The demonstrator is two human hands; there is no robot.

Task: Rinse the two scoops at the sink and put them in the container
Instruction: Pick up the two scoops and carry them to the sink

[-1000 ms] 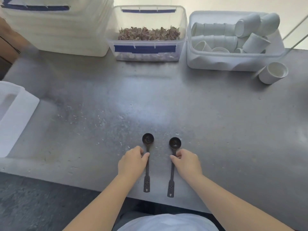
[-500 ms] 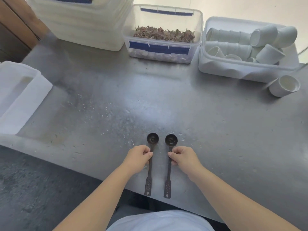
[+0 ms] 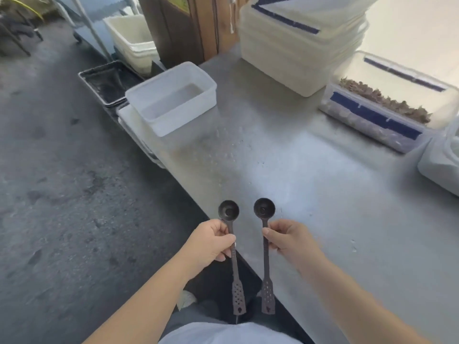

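A person's left hand (image 3: 211,240) and right hand (image 3: 285,238) each pinch the handle of a dark long-handled scoop: the left scoop (image 3: 229,228) and right scoop (image 3: 265,227), bowls pointing away, held side by side above the near edge of a steel table (image 3: 323,194). An open white container (image 3: 171,98) sits far left on the table. Blue tape strips on the far tubs (image 3: 372,115) carry no readable writing.

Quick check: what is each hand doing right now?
Left hand: closed on the left scoop, gripping its handle.
Right hand: closed on the right scoop, gripping its handle.
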